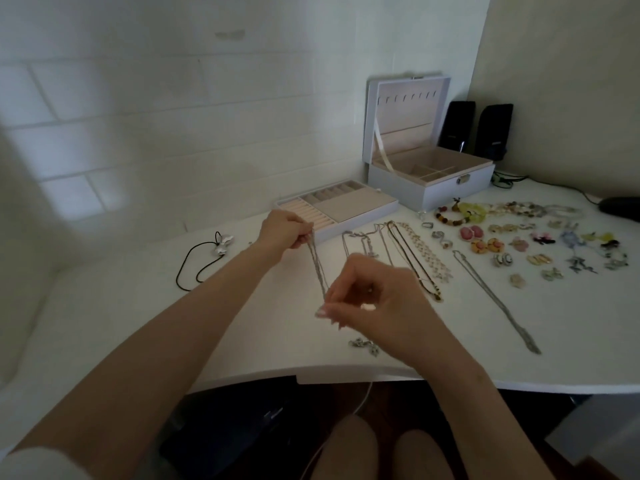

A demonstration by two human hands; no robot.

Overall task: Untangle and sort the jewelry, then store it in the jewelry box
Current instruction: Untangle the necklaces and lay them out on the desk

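1. Both hands pinch one silver chain (317, 268): my left hand (284, 230) holds its far end, my right hand (367, 299) its near end (fingers curled).
2. Stretched above the table (450, 344), it runs away from me; the open box (429, 188) sits beyond, rightward.

White short sleeve (34, 462); long pale nails (321, 312) on right hand (377, 299).

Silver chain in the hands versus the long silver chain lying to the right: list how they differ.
The held chain is pinched between left hand and right hand; the lying chain rests untouched on the table. The held chain looks twisted, several strands together; the lying chain is laid out straight, ending in a pendant. Both are silver-coloured.
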